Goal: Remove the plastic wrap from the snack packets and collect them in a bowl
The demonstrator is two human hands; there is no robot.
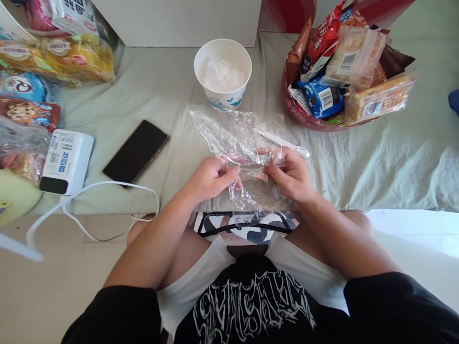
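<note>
Left hand point(212, 177): grip clamped on clear plastic film, thumb against fingers; nearer the wearer than the paper tub and slightly left of it.
Right hand point(292, 176): grip likewise clamped on the film, nearer the wearer than the tub and to its right.
Clear plastic film point(220, 131): one piece, crumpled, stretched between both hands; long axis slanting, one end pointing toward the foot of the tub, the other toward the wearer's lap; exact outline hard to tell.
Slim white tool point(281, 142): beside the right hand, right of the tub, its far end pointing toward the tub.
Paper tub point(223, 99): upright, crumpled wrapping inside.
Red basket point(303, 116): right of the tub, heaped with packaged snacks point(353, 59).
Black phone point(136, 152): left of the tub, slanted.
White device point(68, 160): farther left of the tub, corded.
Green cloth point(158, 91): beneath all.
</note>
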